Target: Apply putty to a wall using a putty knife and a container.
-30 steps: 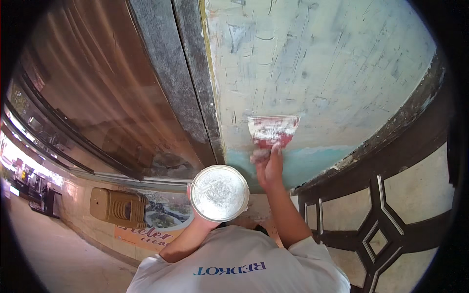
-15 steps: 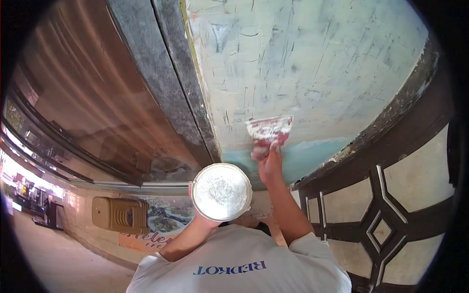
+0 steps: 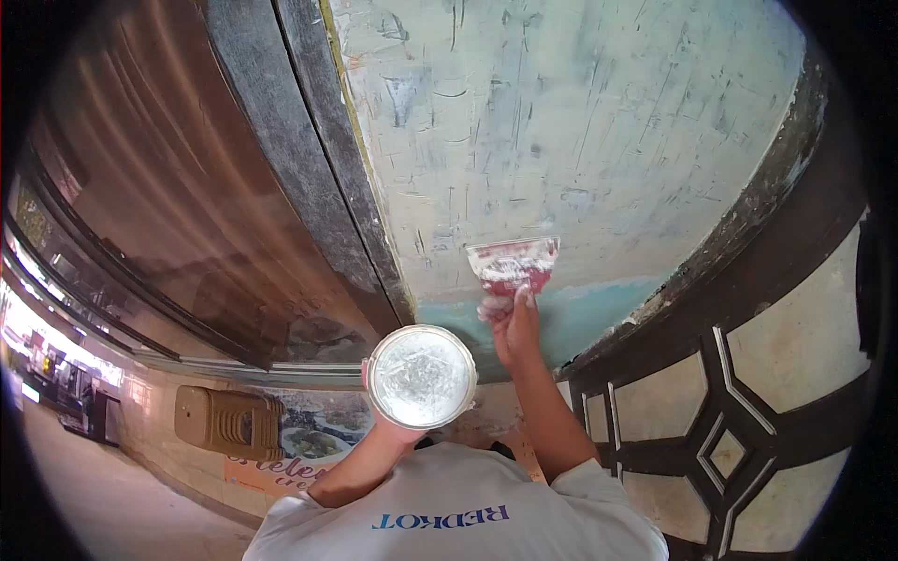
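My left hand (image 3: 397, 432) grips a round white tub (image 3: 423, 329) from below and its left side. White paste coats the inside of the tub, and its open top faces me. In my right hand (image 3: 516, 327) is a wide red putty knife (image 3: 513, 272), its blade smeared with white paste and its edge pointing up the wall. My thumb lies against the knife, with the fingers curled at its left. The blade is in front of the patchy pale green wall (image 3: 561, 140); whether it touches the wall, I cannot tell.
A dark wooden frame (image 3: 323, 159) and a glass pane with a brown curtain (image 3: 168, 159) border the wall at left. A dark door with pale panels (image 3: 781, 280) stands at right. Low at left are a brown plastic stool (image 3: 224, 417) and a printed banner (image 3: 323, 439).
The view has shifted, so the wall sits further left and lower in the picture. The putty knife and the tub are a little lower in view. Both hands keep their holds.
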Action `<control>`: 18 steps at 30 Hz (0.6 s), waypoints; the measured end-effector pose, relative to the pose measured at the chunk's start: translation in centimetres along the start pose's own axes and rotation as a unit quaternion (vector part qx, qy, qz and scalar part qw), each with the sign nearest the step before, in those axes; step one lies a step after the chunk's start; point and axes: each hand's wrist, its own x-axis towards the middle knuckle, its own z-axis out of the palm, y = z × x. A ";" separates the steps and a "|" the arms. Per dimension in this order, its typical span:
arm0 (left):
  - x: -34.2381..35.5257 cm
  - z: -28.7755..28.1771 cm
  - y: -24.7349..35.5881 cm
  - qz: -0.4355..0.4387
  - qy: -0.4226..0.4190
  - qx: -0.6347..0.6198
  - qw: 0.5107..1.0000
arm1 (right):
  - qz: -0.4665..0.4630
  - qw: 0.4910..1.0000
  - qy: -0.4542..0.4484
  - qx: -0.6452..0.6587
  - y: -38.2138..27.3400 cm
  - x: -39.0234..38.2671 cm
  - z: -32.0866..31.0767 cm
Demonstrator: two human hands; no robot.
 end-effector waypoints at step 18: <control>-1.1 0.9 -5.7 0.056 -0.050 -0.065 0.995 | 0.015 0.996 -0.017 -0.089 -1.8 -2.0 -1.5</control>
